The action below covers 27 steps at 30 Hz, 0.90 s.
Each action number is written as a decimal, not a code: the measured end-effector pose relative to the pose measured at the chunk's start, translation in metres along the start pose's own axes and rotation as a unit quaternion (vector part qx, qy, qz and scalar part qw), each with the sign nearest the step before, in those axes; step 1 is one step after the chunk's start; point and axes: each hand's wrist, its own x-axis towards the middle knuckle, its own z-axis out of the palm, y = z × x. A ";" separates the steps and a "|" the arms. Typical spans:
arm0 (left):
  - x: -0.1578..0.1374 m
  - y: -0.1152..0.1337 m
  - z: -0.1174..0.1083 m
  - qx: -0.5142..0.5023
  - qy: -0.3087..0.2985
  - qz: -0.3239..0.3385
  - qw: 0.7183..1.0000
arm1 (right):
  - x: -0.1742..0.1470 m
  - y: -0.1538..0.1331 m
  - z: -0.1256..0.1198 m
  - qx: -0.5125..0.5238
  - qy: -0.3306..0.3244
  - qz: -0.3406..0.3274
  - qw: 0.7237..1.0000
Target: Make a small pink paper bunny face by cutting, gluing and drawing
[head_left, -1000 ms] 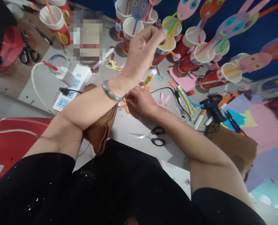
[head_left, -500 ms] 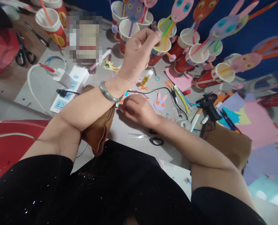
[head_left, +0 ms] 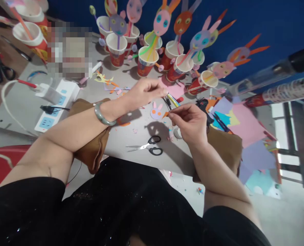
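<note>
My right hand (head_left: 190,121) is closed in a pinch on a small orange paper piece (head_left: 165,115), held above the table. Facing it, my left hand (head_left: 144,94) has thumb and fingertips pressed together. Whatever may be between them is too small to make out. Between and below the hands lies a lilac paper rabbit face (head_left: 156,112) with pink ears and orange eyes. Scissors (head_left: 145,147) with black handles rest nearer my body, blades pointing left. Pens and a yellow strip (head_left: 172,99) lie behind the fingertips.
Paper cups (head_left: 146,65) bearing paper animal heads line the blue wall. A power strip (head_left: 57,106) lies left, beside a brown cloth cushion (head_left: 91,150). At right are a black glue gun (head_left: 204,106), another brown cushion (head_left: 225,147) and coloured paper sheets (head_left: 251,128).
My left hand has come down from the cups toward the right hand. My right hand has risen off the table and moved right, now showing an orange piece. The view has turned right.
</note>
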 end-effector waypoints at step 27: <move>-0.014 -0.016 0.023 0.017 -0.132 -0.067 0.989 | -0.004 0.012 -0.007 0.116 -0.092 0.116 0.982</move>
